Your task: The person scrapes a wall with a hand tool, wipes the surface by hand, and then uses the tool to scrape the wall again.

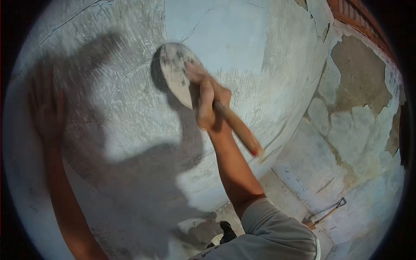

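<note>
My right hand [206,93] is closed round the wooden handle of a scraper-like tool [175,65], close to its head. The head is broad, pale and rounded, with dark smudges, and lies near or against the wall. The handle's lower end sticks out past my wrist, a red spot near its tip. Spread flat in shadow on the wall at the left is my left hand [45,104], holding nothing. The pale wall [138,134] carries many fine scratch marks, and a smooth light-blue patch [216,37] lies above the tool.
Cracks run through the upper wall. At the right, an adjoining wall has a large bare patch [362,71] where the coating is gone. A shovel [328,216] with a D-shaped grip rests at the lower right. Below me shows a dark shoe [227,232].
</note>
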Demonstrator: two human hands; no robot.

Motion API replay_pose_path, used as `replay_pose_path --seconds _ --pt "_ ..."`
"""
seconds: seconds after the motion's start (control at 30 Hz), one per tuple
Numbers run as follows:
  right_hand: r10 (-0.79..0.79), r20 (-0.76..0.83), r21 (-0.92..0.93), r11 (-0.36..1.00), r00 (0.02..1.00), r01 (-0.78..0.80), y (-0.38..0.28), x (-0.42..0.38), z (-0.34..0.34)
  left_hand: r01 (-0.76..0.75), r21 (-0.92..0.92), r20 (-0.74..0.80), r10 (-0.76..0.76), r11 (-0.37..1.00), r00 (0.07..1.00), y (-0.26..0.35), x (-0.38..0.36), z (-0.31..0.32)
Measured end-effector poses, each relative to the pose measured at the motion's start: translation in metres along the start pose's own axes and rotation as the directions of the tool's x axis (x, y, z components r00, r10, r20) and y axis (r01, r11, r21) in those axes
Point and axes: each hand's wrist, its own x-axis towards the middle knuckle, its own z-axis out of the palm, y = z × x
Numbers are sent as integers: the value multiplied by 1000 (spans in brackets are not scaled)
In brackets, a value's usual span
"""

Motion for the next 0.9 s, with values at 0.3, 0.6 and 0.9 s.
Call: replay_pose_path --seconds 0.3,0.6,0.9 --pt "6 50 -4 1000 999 -6 -5 -64 -14 92 -57 44 -90 994 995 0 -2 0" --pt "86 61 -132 988 994 -77 -7 -46 -19 82 -77 7 -82 994 997 0 -5 3" --pt "-63 37 -35 997 997 64 9 13 -6 93 -108 -31 -97 990 995 0 -5 6"
